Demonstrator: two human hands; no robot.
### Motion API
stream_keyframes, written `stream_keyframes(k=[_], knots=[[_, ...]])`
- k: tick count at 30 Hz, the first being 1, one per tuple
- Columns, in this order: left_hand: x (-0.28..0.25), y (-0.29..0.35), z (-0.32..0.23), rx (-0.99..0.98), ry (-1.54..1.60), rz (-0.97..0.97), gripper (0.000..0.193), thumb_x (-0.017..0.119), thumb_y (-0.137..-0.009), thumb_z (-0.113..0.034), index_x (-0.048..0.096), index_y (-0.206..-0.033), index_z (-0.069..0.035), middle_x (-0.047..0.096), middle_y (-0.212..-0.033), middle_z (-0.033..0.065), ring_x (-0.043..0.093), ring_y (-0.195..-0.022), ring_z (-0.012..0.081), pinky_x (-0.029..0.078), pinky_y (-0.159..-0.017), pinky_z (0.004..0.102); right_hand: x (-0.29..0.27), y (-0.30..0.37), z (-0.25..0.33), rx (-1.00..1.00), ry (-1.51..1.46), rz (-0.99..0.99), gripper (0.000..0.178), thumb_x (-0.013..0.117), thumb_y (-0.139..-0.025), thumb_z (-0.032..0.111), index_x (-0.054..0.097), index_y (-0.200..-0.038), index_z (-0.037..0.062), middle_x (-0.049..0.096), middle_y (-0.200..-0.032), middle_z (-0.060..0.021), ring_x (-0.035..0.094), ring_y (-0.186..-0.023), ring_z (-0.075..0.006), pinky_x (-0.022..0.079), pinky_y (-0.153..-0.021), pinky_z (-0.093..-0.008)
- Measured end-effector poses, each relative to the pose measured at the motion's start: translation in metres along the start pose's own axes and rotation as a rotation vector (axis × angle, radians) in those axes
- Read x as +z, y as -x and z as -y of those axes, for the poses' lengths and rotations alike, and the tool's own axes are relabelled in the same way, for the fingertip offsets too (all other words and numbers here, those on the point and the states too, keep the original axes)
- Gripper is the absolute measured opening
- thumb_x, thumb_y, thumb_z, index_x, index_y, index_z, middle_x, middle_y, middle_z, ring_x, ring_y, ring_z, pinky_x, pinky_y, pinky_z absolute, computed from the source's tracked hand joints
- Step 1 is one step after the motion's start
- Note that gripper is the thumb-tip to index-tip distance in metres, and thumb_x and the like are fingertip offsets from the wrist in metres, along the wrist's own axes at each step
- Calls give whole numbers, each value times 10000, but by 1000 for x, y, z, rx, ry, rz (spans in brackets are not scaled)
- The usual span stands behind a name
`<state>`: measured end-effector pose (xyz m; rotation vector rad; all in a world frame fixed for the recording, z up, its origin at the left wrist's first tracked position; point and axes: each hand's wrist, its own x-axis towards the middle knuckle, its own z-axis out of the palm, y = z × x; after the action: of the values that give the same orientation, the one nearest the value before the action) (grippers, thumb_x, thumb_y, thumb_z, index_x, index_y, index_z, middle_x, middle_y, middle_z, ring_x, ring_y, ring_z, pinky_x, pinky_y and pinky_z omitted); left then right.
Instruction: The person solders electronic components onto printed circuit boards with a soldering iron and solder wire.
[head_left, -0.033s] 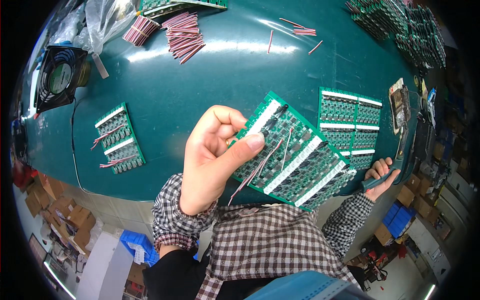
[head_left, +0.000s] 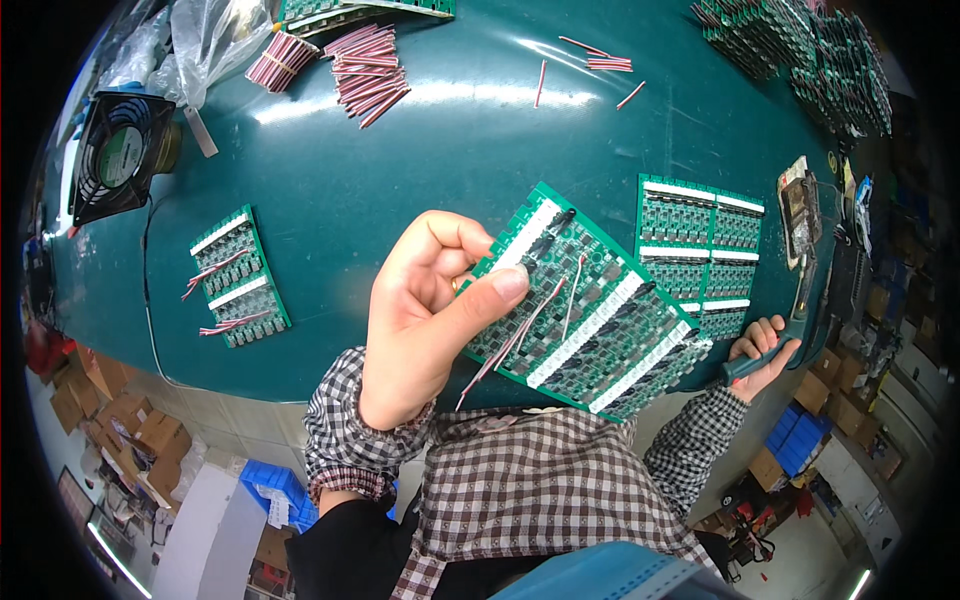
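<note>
My left hand [head_left: 425, 310] pinches a green circuit board panel [head_left: 610, 335] by its left edge, thumb on top, holding it tilted above the table's near side. White strips cross the panel, and several thin red, white and dark wires [head_left: 530, 320] hang from its left part. At the right table edge, my right hand [head_left: 762, 352] is closed around the dark green handle of a soldering iron [head_left: 752, 364]. The iron's far end is by a holder [head_left: 798, 215] with a worn pad. Partly behind the held panel, another circuit board panel [head_left: 700, 240] lies flat on the table.
A smaller board with wires [head_left: 240, 280] lies at left, near a black fan [head_left: 120, 155] and its cable. Bundled wires [head_left: 368, 75] and a plastic bag [head_left: 215, 45] are at the far left. Loose wires [head_left: 608, 62] lie far centre; stacked boards [head_left: 800, 60] stand far right.
</note>
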<state>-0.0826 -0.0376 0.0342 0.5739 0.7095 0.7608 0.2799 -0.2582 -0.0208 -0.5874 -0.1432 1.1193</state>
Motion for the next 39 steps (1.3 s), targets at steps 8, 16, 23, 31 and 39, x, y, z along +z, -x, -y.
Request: stream_keyframes(k=[8,16,23,31,39], knots=[[6,-4,2,-25,-53,-68,178,566,-835,21,442,-955,-19,584,-919,62,557,-825,80,459,-725,206,0,0,0,-6,-40,15,363,493,-901,377,408,-1003,39,398,-740,-10,428,-658,-103,477,-575,-240],[18,-10,7,-48,-95,-81,177,567,-833,21,445,-953,-23,589,-921,63,560,-822,78,458,-723,204,-1,1,-1,-22,-111,35,365,524,-889,362,415,-1004,33,408,-744,-15,430,-663,-109,464,-548,-241],[28,-15,7,-62,-106,-90,180,563,-837,19,439,-961,-21,594,-933,71,564,-828,81,462,-729,204,-1,1,-3,-32,-179,58,348,559,-875,325,432,-987,21,420,-736,-26,437,-648,-118,453,-517,-244],[34,-18,10,-69,-116,-105,177,570,-833,13,446,-955,-23,601,-918,64,570,-813,81,463,-720,203,0,3,-3,-27,-221,89,310,569,-872,288,431,-970,28,414,-752,-21,425,-644,-103,430,-509,-233],[-2,-52,-15,-155,-416,-96,182,602,-813,-25,504,-966,-3,641,-850,80,609,-739,97,480,-688,206,-2,4,-4,-41,-240,84,341,576,-866,318,439,-973,25,437,-743,-30,445,-643,-122,428,-477,-234]])
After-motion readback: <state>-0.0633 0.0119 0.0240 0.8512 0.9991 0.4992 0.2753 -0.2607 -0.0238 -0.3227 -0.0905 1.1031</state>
